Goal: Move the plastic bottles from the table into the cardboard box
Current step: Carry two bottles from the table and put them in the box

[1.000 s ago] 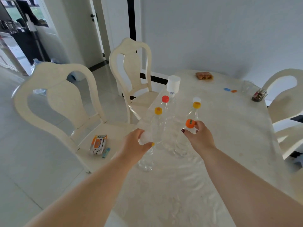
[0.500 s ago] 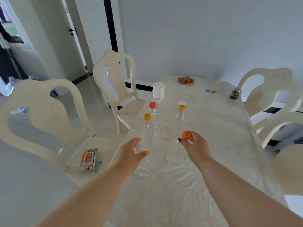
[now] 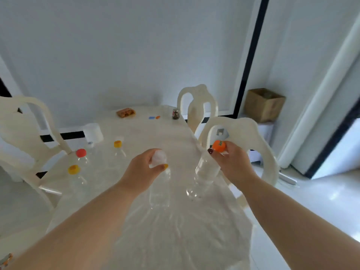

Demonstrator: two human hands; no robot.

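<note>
Head view showed your left hand closed around the white-capped bottle and your right hand gripping the neck of the orange-capped bottle, both over the middle of the pale glossy table. Four more bottles stood near the left edge: yellow-capped, red-capped, another yellow-capped and a tall white-capped one. You had the cardboard box well apart, by the wall beyond the cream chairs.
</note>
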